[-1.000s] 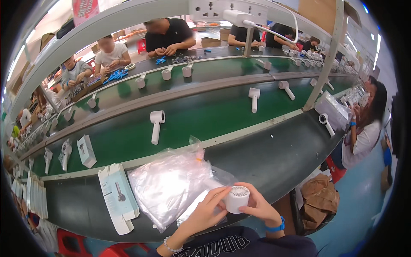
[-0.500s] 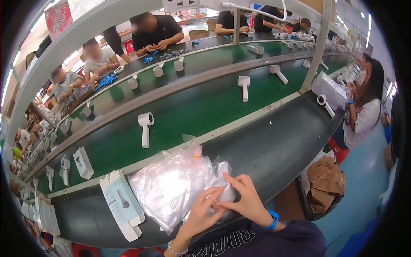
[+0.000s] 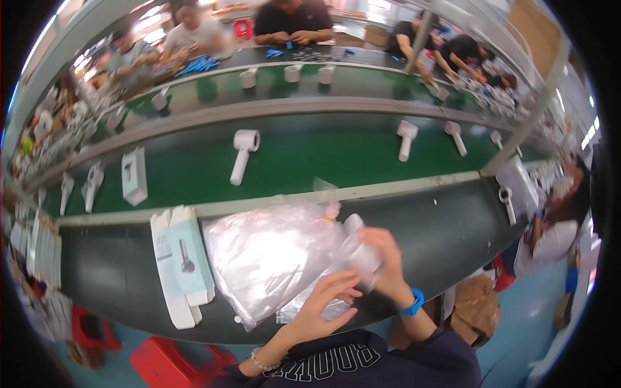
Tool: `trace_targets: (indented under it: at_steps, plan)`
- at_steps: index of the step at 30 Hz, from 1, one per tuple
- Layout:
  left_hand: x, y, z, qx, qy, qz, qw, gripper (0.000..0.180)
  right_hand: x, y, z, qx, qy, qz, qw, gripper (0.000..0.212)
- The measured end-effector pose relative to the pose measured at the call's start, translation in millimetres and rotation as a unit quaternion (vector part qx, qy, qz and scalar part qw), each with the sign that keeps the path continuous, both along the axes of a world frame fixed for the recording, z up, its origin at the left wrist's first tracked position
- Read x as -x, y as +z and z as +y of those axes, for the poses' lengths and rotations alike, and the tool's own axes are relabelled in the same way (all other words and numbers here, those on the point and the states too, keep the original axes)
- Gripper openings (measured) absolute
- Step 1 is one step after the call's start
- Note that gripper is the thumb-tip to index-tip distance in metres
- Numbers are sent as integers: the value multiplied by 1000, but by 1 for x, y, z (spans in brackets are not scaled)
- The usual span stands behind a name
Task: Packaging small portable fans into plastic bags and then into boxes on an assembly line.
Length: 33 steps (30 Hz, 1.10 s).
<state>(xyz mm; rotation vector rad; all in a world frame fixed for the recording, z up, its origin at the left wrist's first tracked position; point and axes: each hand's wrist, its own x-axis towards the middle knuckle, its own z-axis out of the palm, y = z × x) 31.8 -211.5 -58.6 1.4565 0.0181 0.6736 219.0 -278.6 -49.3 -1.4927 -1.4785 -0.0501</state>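
My right hand (image 3: 386, 262), blurred by motion and with a blue band at its wrist, grips a white handheld fan (image 3: 359, 254) by its round head. The fan's handle points away from me, partly hidden. My left hand (image 3: 326, 302) is just below the fan, fingers apart and holding nothing. Beneath that hand lies a clear plastic bag (image 3: 303, 304). A large bundle of clear plastic bags (image 3: 268, 255) rests to the left of the fan. Beyond it are flattened white and pale-blue cartons (image 3: 181, 262) with a fan picture.
A green conveyor (image 3: 310, 149) runs across, carrying several white fans and an upright white carton (image 3: 134, 176). Metal posts (image 3: 527, 113) rise at the right. Several people work opposite and at the right. A red stool (image 3: 168, 365) and brown paper (image 3: 475, 304) are below the table edge.
My left hand has come away from the fan and opened. My right hand has moved the fan slightly up and right. The view has shifted, and the conveyor fans appear farther right.
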Motion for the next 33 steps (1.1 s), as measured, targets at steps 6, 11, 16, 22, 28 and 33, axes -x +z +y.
trace_targets:
  at_steps: [6,11,16,22,28,33]
  plan:
    - [47,-66,6,-350,117,145,918,35,-66,36,95,-24,-124,191,973,38]
    - [54,-62,-3,-366,128,159,908,38,-136,44,226,63,-102,145,982,31]
    - [53,-76,-5,-388,132,170,896,42,-126,26,329,287,-80,222,928,42]
    - [45,-92,-16,-337,185,111,916,39,-136,-14,383,420,-133,-43,897,48]
    - [56,-89,-10,-265,202,108,937,45,-33,-22,423,258,-14,-175,950,66]
    - [53,-88,-11,-276,215,102,931,46,-5,-26,446,358,68,-78,928,69]
